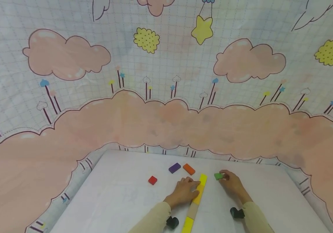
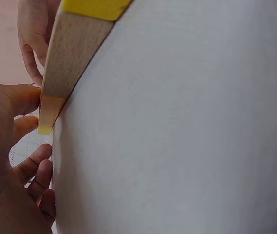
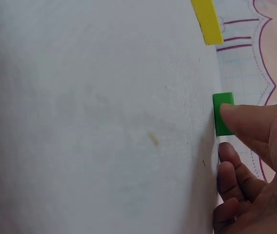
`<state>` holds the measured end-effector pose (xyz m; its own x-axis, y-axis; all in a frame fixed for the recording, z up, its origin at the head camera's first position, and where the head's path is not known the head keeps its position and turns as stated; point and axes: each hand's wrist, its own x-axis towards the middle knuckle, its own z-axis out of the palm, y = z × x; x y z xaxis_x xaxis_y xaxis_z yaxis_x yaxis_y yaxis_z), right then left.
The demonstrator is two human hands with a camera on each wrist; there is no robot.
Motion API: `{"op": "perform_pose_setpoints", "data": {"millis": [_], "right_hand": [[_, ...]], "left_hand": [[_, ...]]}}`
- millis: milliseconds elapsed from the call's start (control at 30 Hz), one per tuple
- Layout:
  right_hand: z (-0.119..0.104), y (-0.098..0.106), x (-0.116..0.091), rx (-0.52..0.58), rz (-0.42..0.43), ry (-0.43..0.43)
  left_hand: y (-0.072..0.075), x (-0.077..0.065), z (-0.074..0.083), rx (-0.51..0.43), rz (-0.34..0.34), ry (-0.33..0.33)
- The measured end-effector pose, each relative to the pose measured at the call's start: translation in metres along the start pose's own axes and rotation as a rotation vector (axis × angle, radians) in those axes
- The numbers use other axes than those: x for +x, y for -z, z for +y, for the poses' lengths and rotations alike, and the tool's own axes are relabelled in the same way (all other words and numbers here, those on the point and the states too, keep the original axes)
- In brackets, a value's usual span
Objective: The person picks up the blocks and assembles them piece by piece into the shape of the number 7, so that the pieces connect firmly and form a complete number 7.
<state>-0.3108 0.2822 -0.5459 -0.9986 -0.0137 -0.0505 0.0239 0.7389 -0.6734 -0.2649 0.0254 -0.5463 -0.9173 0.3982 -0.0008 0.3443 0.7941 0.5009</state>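
A row of blocks runs away from the near edge: a bright yellow block (image 1: 188,224), a plain wooden block (image 1: 193,210), an orange-yellow block (image 1: 198,195) and another yellow block (image 1: 203,179) at the far end. My left hand (image 1: 183,191) rests thumb and index fingertips against the row's left side, not wrapped round it; its other fingers (image 2: 43,175) bend loosely. To the right of the row, my right hand (image 1: 233,184) pinches a small green block (image 3: 223,114) between thumb and fingers, at the white tabletop. That block stands apart from the row.
Left of the row's far end lie a purple block (image 1: 174,168), an orange block (image 1: 189,169) and a red block (image 1: 153,180). The white table (image 1: 111,191) ends at a patterned cloth (image 1: 166,126) behind it. Dark devices (image 1: 172,222) sit at both wrists.
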Motion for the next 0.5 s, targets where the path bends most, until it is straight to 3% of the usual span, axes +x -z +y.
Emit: {"op": "perform_pose_setpoints", "data": {"millis": [500], "right_hand": [[-0.0003, 0.0013, 0.0017, 0.004, -0.017, -0.036]], "left_hand": [[0.0, 0.0025, -0.0015, 0.027, -0.003, -0.017]]}}
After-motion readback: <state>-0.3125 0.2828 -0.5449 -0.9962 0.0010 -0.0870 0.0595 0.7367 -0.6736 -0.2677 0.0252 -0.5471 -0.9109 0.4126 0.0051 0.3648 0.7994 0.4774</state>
